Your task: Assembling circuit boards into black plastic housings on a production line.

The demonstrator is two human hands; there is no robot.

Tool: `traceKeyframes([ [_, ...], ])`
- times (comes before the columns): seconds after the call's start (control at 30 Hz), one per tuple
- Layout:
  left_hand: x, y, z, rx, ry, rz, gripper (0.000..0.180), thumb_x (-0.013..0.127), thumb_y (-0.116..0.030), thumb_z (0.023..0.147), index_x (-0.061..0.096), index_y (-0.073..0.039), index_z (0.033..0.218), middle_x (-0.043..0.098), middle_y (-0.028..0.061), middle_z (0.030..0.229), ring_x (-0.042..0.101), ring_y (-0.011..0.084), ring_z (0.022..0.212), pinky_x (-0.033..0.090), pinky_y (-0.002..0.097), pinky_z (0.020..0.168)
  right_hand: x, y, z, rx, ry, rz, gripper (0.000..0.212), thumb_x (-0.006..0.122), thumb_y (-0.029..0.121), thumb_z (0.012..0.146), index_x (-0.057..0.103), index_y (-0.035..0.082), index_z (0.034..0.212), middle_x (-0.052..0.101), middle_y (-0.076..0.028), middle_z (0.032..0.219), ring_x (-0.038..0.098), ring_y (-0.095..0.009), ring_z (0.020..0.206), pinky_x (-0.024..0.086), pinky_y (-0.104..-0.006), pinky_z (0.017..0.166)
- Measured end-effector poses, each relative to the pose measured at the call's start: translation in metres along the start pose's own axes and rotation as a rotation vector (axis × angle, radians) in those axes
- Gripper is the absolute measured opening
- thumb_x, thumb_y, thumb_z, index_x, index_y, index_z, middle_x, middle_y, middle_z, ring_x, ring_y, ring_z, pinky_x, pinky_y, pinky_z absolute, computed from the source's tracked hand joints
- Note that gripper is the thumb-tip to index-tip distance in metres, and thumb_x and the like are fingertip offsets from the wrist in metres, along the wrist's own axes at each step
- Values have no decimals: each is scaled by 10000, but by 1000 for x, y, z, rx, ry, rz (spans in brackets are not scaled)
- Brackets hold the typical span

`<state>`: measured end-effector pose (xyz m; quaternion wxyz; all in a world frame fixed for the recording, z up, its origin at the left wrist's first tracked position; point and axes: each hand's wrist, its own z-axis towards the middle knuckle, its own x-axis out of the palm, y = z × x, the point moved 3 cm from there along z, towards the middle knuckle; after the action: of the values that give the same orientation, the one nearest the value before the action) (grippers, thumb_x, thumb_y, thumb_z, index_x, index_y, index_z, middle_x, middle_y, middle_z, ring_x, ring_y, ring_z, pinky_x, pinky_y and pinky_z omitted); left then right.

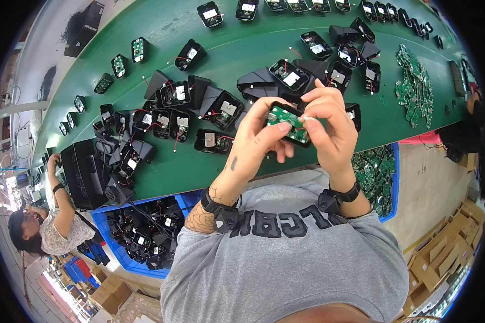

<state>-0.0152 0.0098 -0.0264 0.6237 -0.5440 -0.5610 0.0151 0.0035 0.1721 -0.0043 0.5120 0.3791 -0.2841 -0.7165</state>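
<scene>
My left hand (258, 134) is closed around a small black plastic housing with a green circuit board (283, 121) seated in its open face. The left thumb presses on the board. At the board's right edge my right hand (331, 126) pinches a small white wire connector (306, 119) between thumb and forefinger, and a bit of red wire shows below it. The right hand's other fingers are bent above the housing. Just beyond my hands lies an open black housing (289, 75) with a white block inside. My fingers partly hide the held housing's underside.
Open black housings with red wires, such as this one (221, 110), cover the green table (183, 167). Bare circuit boards (415, 89) are heaped at the right. Blue bins (137, 269) (396, 183) stand below the near edge. A person (54, 226) works at the far left.
</scene>
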Motion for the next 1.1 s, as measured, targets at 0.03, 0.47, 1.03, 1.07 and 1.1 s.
traceKeyframes([
  [0.03, 2, -2, -1, 1, -62, -1, 370, 583, 27, 847, 449, -24, 1188, 551, 130, 1119, 619, 159, 953, 571, 284, 680, -1, 2, 2, 13, 52, -33, 37, 594, 33, 771, 590, 40, 807, 595, -58, 811, 563, -274, 1009, 340, -528, 1051],
  [0.47, 10, -7, -2, 352, -297, 598, 407, 594, 12, 780, 576, 1, 1186, 635, 50, 1010, 608, 74, 841, 537, 249, 723, 4, 11, 8, -22, 153, -298, 92, 647, 52, 661, 574, 54, 717, 543, -86, 1063, 442, -342, 1211, 337, -452, 999],
  [1.03, 22, -10, -4, 524, -344, 919, 455, 640, -28, 709, 610, -27, 1163, 666, 114, 950, 661, 161, 755, 546, 268, 643, -8, 18, 16, 6, 347, -252, 129, 654, -16, 689, 576, 34, 779, 542, -80, 1104, 413, -341, 1255, 324, -452, 1019],
  [1.07, 22, -9, -4, 537, -355, 912, 457, 642, -30, 707, 612, -30, 1163, 669, 114, 946, 662, 164, 756, 545, 265, 645, -8, 18, 15, 7, 347, -253, 129, 654, -16, 689, 576, 34, 779, 542, -80, 1104, 413, -341, 1255, 324, -452, 1019],
  [1.1, 22, -10, -3, 537, -354, 911, 457, 642, -30, 707, 612, -30, 1163, 669, 114, 946, 662, 164, 756, 545, 265, 645, -7, 19, 15, 20, 326, -255, 129, 656, -18, 688, 578, 34, 777, 546, -79, 1106, 415, -341, 1255, 329, -452, 1017],
])
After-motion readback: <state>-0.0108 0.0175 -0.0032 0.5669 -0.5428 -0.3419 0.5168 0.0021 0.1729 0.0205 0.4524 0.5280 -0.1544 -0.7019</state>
